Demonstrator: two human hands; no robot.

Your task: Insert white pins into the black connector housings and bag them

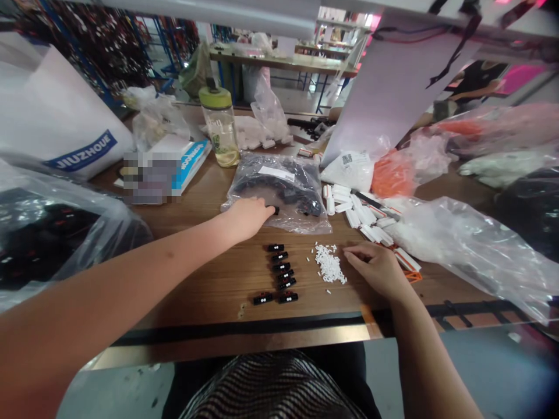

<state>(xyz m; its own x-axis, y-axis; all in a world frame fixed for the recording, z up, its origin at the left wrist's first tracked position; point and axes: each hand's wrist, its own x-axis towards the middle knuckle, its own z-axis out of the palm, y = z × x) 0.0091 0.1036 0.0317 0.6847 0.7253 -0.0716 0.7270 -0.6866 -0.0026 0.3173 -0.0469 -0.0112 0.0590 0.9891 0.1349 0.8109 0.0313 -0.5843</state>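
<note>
- Nearest, between the two grips and closer to the body than either: black parts (279, 274) set out on the worktop (209, 285) in a short column running away from the person. Each lies with its long axis crosswise, left to right, and shows two white dots on top. The two nearest sit side by side.
- Right grip (375, 269): open and relaxed, its fingers gently curled and resting on the worktop, with nothing visible in it.
- White pellets (329, 263): a loose, elongated heap just left of the right grip, with a few strays around it. Its long axis slants from far left to near right.
- Left grip (247, 218): stretched forward, its fingertips at a single black part (275, 210) on the near edge of the clear bag. The hand's own bulk hides the thumb side, so I cannot tell whether it is pinched or only touched.
- Pieces this small likely handle best with a light fingertip pinch, kept clear of the column and the heap.
- Clear bag (279, 192): just beyond the left grip, packed with black parts, a white label on top.
- White pieces (358, 212): a scattered pile with orange marks, beyond the right grip.
- Water bottle (220, 125): farther out, past the left grip and the clear bag, with a yellow-green lid.
</note>
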